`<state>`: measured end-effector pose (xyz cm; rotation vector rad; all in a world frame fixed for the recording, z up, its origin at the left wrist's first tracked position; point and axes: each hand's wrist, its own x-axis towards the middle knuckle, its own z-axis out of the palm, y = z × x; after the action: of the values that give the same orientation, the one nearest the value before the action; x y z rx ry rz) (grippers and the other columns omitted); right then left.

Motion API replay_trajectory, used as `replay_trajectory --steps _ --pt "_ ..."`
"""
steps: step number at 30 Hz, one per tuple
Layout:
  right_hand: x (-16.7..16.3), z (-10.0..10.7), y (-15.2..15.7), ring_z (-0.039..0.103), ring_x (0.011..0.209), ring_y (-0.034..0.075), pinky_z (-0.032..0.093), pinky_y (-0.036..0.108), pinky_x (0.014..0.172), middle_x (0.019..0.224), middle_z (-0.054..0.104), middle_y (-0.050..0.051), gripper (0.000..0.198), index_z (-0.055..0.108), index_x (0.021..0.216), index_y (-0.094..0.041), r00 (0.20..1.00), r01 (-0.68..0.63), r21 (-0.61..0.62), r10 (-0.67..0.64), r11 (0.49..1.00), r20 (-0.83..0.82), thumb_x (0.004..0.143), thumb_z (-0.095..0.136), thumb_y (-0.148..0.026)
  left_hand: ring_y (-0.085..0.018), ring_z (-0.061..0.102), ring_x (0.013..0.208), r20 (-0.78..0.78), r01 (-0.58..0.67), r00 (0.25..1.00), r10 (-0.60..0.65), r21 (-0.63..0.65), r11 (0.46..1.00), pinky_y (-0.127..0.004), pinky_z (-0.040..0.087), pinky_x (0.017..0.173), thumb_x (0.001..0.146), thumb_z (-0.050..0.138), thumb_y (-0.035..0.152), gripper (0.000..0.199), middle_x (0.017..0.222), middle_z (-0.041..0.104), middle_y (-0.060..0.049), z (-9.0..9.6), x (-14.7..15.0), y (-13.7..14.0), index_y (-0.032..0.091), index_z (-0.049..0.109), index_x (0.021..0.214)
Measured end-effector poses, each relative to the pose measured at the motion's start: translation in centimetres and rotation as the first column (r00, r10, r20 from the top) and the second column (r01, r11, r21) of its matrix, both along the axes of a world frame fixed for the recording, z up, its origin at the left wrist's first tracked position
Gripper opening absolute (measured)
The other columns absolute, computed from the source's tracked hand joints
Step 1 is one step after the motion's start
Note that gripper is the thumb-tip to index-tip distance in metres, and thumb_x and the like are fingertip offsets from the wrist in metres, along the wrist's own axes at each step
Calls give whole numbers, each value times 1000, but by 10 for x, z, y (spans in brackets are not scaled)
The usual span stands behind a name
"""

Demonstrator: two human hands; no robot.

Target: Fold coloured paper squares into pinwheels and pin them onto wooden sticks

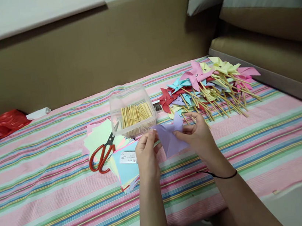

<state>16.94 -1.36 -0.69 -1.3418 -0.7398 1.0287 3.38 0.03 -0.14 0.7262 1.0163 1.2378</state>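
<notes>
Between my two hands is a purple paper pinwheel [171,138], its blades partly curled. My left hand [147,146] pinches its left side with thumb and fingers. On the right side, my right hand [197,134] grips another part of the paper; a black cord circles that wrist. Just beyond the hands stands a clear plastic box [117,108] holding many wooden sticks [137,114]. Left of my left hand lie scissors [105,154] with red handles, resting on coloured paper sheets [129,169]. A small white printed label or packet [127,157] sits on the blue sheet.
Finished paper pinwheels [196,75] on sticks are heaped at the right rear. Small dark pins [157,107] lie beside the box. A red plastic bag [6,124] is at the far left. Cushions [267,5] border the right of the striped cloth [53,200].
</notes>
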Motion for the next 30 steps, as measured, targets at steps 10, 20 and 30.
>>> replay_trajectory --steps 10,20,30 --pt "3 -3 2 68 61 20 52 33 62 67 71 -3 65 40 107 -28 999 -27 20 27 999 -17 56 80 -25 -9 61 78 10 75 997 -75 32 997 -20 47 69 55 85 20 25 92 64 0 2 0 -1 16 64 69" --pt "1 5 -1 64 54 17 48 28 56 59 68 -6 69 41 108 -26 983 -106 0 105 994 -148 53 83 -30 -9 63 65 44 42 998 -39 -70 997 -21 48 67 50 87 21 41 71 68 2 -4 5 1 17 55 76" --pt "2 5 -2 64 54 19 49 30 55 60 68 -6 71 40 109 -27 976 -151 -11 147 988 -163 53 84 -30 -13 63 51 3 51 999 -51 -119 992 -22 47 52 48 88 26 46 62 70 2 -3 4 -1 18 52 76"
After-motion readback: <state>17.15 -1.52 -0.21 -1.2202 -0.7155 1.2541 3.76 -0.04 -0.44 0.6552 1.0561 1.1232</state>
